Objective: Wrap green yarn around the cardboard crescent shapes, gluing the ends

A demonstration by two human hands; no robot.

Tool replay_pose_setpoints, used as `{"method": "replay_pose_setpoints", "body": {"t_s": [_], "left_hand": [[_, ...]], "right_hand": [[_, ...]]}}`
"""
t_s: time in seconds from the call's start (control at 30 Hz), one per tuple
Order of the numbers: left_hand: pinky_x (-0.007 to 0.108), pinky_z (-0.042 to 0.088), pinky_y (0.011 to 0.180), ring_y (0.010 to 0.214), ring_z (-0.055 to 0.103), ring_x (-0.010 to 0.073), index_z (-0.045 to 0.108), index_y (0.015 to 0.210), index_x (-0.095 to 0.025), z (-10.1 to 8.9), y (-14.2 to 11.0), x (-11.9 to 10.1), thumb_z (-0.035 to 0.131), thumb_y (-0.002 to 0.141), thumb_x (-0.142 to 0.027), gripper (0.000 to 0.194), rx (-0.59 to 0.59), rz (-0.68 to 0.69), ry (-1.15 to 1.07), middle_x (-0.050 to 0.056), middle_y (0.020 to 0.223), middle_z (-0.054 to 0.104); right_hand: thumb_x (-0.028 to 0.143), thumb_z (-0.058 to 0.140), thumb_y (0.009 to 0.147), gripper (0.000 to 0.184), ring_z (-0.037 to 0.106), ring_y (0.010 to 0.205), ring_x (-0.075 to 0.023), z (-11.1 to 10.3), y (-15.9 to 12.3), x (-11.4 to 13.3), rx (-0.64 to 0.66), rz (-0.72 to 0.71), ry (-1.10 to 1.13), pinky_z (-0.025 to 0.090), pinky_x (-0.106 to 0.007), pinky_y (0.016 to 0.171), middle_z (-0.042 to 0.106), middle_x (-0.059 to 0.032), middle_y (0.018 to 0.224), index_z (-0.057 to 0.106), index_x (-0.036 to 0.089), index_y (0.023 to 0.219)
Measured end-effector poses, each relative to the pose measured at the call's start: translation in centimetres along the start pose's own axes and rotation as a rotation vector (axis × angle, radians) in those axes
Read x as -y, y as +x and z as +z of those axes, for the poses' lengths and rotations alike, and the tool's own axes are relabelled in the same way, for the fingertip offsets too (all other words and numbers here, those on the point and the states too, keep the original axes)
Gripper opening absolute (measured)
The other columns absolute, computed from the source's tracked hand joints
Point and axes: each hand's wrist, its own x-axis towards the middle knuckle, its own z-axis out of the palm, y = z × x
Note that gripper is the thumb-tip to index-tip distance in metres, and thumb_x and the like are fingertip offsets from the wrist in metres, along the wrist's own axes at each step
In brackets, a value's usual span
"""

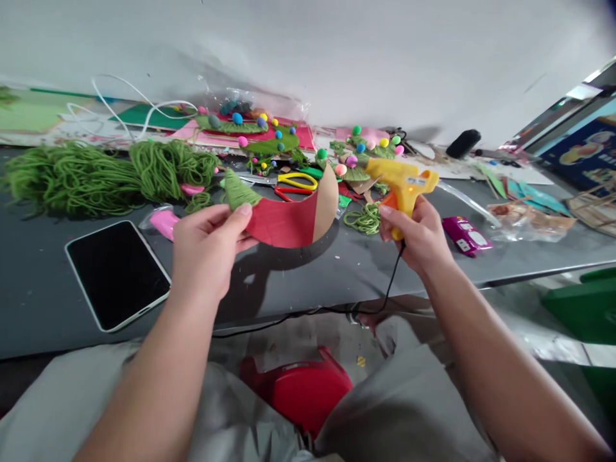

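My left hand [212, 240] pinches a curved cardboard crescent [289, 220] near its left end, holding it above the table. Green yarn wraps that left tip; the middle is red and the right end is bare brown card. In my right hand [418, 234] is a yellow glue gun [403, 183], its nozzle pointing left toward the crescent's right end but apart from it. A small light glows on the gun's body, and its black cord hangs from the handle. Behind the crescent lie scissors [296, 183] with yellow and red handles. A small coil of green yarn [364, 219] rests between my hands.
Heaped green yarn [72, 176] covers the back left of the grey table. A tablet [118, 274] lies at the front left. Yarn-covered pieces with coloured pom-poms [279, 141] lie along the wall. To the right is a purple packet [466, 236]. Below stands a red stool [308, 391].
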Motion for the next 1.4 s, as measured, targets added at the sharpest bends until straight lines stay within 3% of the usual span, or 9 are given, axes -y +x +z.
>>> {"method": "replay_pose_setpoints", "body": {"t_s": [0.1, 0.2, 0.4, 0.6, 1.4], "left_hand": [[0.035, 0.065, 0.067, 0.070, 0.074, 0.0203, 0.075, 0.076, -0.017, 1.0, -0.5, 0.9, 0.085, 0.070, -0.029, 0.017, 0.030, -0.018, -0.072, 0.003, 0.074, 0.074], [0.032, 0.063, 0.070, 0.072, 0.074, 0.0178, 0.076, 0.077, -0.018, 1.7, -1.0, 1.3, 0.086, 0.070, -0.028, 0.016, 0.062, -0.073, -0.202, 0.003, 0.081, 0.077], [0.024, 0.059, 0.065, 0.069, 0.072, 0.0140, 0.075, 0.077, -0.019, 2.7, -2.6, 2.2, 0.087, 0.068, -0.029, 0.018, 0.073, -0.246, -0.314, 0.003, 0.082, 0.077], [0.024, 0.059, 0.068, 0.072, 0.072, 0.0143, 0.075, 0.078, -0.018, 3.4, -3.7, 2.7, 0.087, 0.069, -0.032, 0.020, 0.113, -0.296, -0.337, 0.004, 0.084, 0.077], [0.025, 0.059, 0.072, 0.077, 0.072, 0.0153, 0.077, 0.079, -0.020, 3.8, -4.3, 2.8, 0.083, 0.075, -0.033, 0.015, 0.134, -0.240, -0.273, 0.003, 0.087, 0.077]], "right_hand": [[0.041, 0.084, 0.072, 0.030, 0.049, 0.042, -0.0104, 1.4, -1.9, -0.2, 0.045, 0.029, -0.227, 0.038, -0.025, 0.040, 0.056, 0.0038, 0.054, 0.066, 0.019, 0.079], [0.045, 0.085, 0.068, 0.034, 0.046, 0.044, -0.0094, 3.2, -3.3, -0.5, -0.022, -0.034, -0.463, 0.035, -0.024, 0.040, 0.055, 0.0021, 0.053, 0.068, 0.016, 0.068], [0.042, 0.082, 0.069, 0.032, 0.044, 0.048, -0.0087, 5.2, -3.9, -0.7, -0.121, -0.048, -0.474, 0.034, -0.022, 0.042, 0.057, 0.0001, 0.056, 0.068, 0.013, 0.062], [0.038, 0.078, 0.070, 0.030, 0.040, 0.049, -0.0084, 5.3, -4.0, -0.8, -0.135, -0.049, -0.543, 0.031, -0.021, 0.041, 0.049, 0.0012, 0.054, 0.064, 0.014, 0.058], [0.027, 0.068, 0.067, 0.024, 0.034, 0.048, -0.0069, 5.4, -4.5, -0.3, -0.093, -0.066, -0.638, 0.026, -0.021, 0.041, 0.041, 0.0044, 0.052, 0.049, 0.018, 0.056]]}}
